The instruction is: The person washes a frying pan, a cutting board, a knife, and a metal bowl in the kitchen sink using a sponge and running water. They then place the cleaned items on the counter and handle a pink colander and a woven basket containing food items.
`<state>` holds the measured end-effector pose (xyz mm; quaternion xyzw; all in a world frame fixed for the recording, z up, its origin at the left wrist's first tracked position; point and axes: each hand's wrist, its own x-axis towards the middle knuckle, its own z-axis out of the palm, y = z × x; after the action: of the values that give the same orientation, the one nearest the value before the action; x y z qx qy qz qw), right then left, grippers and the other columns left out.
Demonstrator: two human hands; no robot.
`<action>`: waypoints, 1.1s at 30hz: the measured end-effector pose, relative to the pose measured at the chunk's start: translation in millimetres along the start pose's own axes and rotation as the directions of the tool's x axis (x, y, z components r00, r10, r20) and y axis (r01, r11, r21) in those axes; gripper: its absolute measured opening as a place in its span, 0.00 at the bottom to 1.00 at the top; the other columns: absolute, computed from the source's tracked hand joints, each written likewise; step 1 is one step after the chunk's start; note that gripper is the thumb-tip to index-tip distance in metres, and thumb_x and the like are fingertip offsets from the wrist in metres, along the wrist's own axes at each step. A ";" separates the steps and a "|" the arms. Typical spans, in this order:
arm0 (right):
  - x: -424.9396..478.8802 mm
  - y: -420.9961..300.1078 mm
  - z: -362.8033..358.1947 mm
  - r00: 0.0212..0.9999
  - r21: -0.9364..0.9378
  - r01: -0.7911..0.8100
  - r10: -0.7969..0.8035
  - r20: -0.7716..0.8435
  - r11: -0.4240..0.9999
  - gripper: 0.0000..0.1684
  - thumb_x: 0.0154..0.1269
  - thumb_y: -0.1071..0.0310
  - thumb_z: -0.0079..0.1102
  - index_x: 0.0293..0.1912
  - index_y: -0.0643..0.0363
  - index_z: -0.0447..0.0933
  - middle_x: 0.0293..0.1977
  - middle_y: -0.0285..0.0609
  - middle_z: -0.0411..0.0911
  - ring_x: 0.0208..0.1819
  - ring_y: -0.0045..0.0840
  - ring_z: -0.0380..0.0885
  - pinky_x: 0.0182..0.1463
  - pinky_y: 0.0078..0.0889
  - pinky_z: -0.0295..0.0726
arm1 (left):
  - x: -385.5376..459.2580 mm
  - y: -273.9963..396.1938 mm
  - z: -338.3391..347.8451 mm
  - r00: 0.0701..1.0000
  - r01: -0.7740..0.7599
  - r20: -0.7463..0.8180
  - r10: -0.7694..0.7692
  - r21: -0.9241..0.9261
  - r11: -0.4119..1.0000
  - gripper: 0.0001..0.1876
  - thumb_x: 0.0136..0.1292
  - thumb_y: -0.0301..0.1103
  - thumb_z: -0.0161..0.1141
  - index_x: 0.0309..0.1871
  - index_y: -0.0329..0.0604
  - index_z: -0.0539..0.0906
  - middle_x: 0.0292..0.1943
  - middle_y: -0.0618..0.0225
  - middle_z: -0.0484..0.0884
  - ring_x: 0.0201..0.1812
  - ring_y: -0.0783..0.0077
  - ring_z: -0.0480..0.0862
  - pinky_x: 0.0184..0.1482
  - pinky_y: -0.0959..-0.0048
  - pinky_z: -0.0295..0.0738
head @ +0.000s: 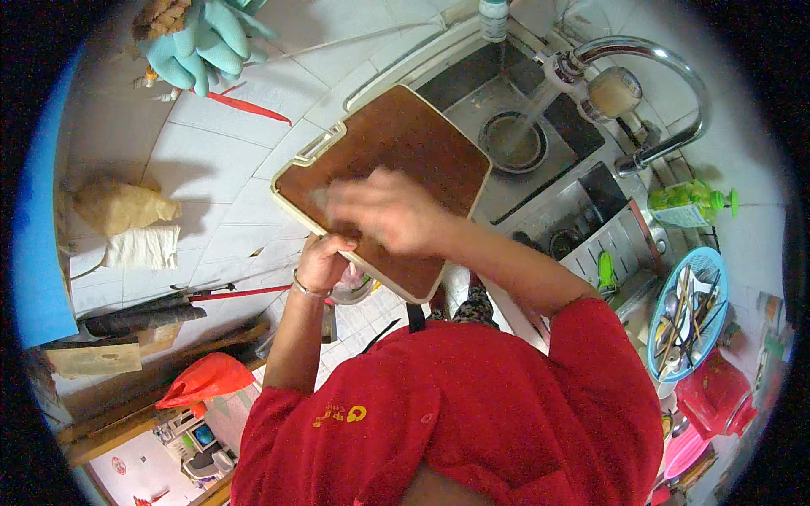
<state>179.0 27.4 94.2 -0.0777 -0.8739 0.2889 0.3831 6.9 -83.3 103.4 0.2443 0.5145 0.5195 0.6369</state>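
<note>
A brown cutting board (411,139) with a pale rim and a handle slot is held tilted before me, beside the sink. My left hand (326,262), with a bangle on the wrist, grips its lower left edge, thumb on the rim. Blurred by motion, my right hand (386,212) lies over the brown face; a greyish thing shows faintly at its fingertips, too blurred to name. Water runs from the faucet (560,66) into a round dish (514,142) in the sink basin.
A smaller basin (588,215) with a slotted tray (623,243) adjoins the sink (468,107). To the right are a green pump bottle (686,203) and a blue basket (721,278) of chopsticks and spoons. Light-green gloves (212,47) and cloths (142,246) hang at the left wall.
</note>
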 end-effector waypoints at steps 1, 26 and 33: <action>-4.4 -5.5 13.5 1.000 0.053 -0.003 0.004 -0.010 0.999 0.26 0.46 0.75 0.55 0.49 0.49 0.77 0.55 0.39 0.73 0.52 0.31 0.72 0.47 0.35 0.69 | -2.5 1.5 5.3 1.000 -0.020 0.021 0.021 -0.020 1.000 0.30 0.42 0.22 0.58 0.55 0.36 0.71 0.48 0.63 0.75 0.49 0.66 0.75 0.53 0.67 0.70; -142.5 218.8 -83.1 0.674 -0.310 -0.721 0.732 -0.103 0.620 0.21 0.58 0.69 0.54 0.53 0.48 0.75 0.53 0.42 0.73 0.54 0.36 0.71 0.52 0.34 0.73 | -30.0 31.0 29.5 0.966 -0.134 -0.234 0.108 -0.096 0.986 0.28 0.42 0.25 0.57 0.53 0.33 0.73 0.35 0.65 0.80 0.42 0.68 0.79 0.53 0.63 0.69; -226.6 154.5 -140.6 0.624 -0.602 -0.715 0.713 -0.319 0.356 0.18 0.63 0.58 0.53 0.52 0.49 0.75 0.45 0.51 0.75 0.46 0.44 0.74 0.49 0.38 0.74 | -55.5 9.8 -40.5 0.982 -0.108 -0.179 0.067 -0.231 0.967 0.31 0.41 0.29 0.56 0.56 0.33 0.72 0.52 0.60 0.76 0.55 0.57 0.74 0.61 0.59 0.64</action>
<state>423.5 135.9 -58.7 -0.5835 -0.7912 0.0837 0.1626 -30.2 -139.7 119.7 0.1427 0.4891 0.6245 0.5919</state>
